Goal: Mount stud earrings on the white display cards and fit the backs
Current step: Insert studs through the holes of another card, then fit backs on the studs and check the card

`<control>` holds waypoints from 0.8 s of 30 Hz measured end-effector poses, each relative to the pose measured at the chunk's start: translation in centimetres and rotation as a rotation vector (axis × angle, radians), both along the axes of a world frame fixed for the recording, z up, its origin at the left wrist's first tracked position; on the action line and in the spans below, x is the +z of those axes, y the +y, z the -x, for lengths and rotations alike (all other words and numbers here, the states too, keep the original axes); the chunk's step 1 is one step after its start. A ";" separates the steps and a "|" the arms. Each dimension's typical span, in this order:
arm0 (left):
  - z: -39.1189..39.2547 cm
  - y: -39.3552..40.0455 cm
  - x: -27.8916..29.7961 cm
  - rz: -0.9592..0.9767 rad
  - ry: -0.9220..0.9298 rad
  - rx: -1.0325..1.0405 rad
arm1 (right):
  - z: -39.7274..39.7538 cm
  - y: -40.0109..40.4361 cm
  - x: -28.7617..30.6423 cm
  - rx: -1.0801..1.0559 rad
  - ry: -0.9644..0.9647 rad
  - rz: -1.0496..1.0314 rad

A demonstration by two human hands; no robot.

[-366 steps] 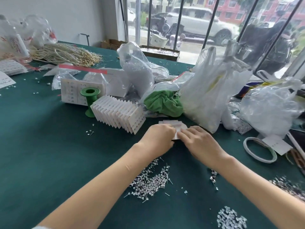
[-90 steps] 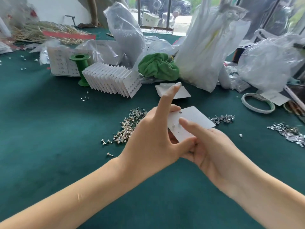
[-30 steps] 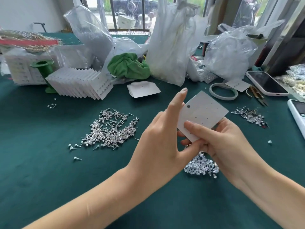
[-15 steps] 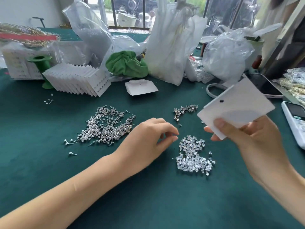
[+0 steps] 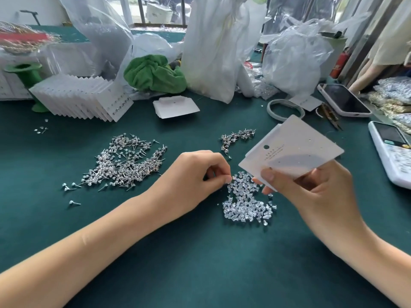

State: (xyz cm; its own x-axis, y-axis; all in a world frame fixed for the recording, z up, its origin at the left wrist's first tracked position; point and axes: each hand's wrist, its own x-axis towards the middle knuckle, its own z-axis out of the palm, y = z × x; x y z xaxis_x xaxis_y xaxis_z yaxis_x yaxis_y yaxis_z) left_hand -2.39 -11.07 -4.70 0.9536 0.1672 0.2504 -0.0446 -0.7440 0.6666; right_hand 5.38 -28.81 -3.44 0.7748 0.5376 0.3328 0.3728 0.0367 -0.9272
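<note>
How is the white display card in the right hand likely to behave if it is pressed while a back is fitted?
The white display card looks thin, so it probably flexes under pressure. The right hand pinches only its lower edge, so the far end may wobble.

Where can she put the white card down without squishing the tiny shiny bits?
The bare green cloth nearest her, between her forearms and below the clear backs pile, is free. So is the near-left stretch below the stud pile. The table's far side is crowded with plastic bags and stacked cards.
</note>
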 end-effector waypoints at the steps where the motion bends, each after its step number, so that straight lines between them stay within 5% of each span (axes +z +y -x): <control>1: 0.0 0.1 0.0 0.001 0.003 -0.005 | 0.0 0.0 -0.1 0.000 0.001 0.001; 16: 0.7 0.3 -0.4 -0.055 -0.023 0.006 | 0.0 -0.4 -0.6 0.016 -0.098 -0.020; 21: 0.5 0.3 -0.5 -0.042 -0.024 0.005 | -0.5 -0.9 -1.4 0.105 -0.774 0.026; 24: 0.4 0.3 -0.6 -0.062 -0.027 0.009 | -1.0 -1.3 -1.5 0.264 -1.025 0.076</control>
State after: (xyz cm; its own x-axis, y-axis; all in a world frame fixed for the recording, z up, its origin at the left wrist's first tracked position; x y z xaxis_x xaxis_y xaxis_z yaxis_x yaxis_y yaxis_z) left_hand -2.79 -10.76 -5.32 0.9449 0.1586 0.2864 -0.0555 -0.7846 0.6175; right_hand 6.42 -30.11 -4.94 -0.0008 0.6944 0.7195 0.9664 0.1856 -0.1780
